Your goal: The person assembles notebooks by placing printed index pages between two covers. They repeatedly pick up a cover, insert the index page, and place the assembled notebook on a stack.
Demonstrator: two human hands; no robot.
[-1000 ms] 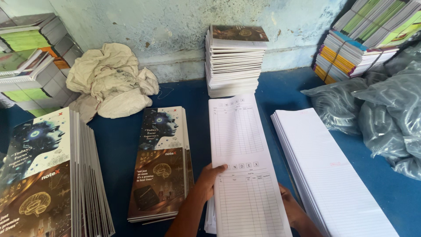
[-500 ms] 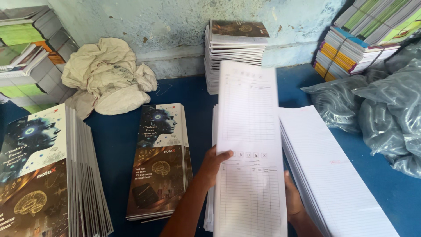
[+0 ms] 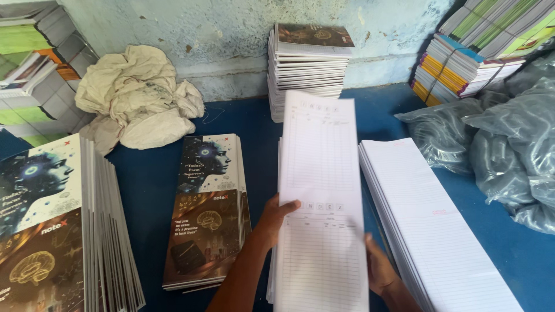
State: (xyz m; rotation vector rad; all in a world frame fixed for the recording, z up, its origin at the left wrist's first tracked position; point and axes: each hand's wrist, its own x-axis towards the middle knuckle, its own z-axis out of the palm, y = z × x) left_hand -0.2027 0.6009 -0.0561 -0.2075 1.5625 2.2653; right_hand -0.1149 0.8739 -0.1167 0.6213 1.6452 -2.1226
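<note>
2 hands on 1 long printed sheet (image 3: 321, 196), left hand (image 3: 276, 219) pinching its 9 o'clock edge, right hand (image 3: 378, 268) gripping its 3 o'clock edge, cover stack (image 3: 208, 208) at 9 o'clock

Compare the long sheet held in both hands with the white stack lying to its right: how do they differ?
The held sheet is raised and tilted off the table, gripped by the left hand and right hand; the white stack lies flat, untouched. The held sheet carries printed table grids; the white stack's top page shows plain ruled lines. The held sheet is thin; the white stack is many layers thick. Both are long, narrow and white.
</note>
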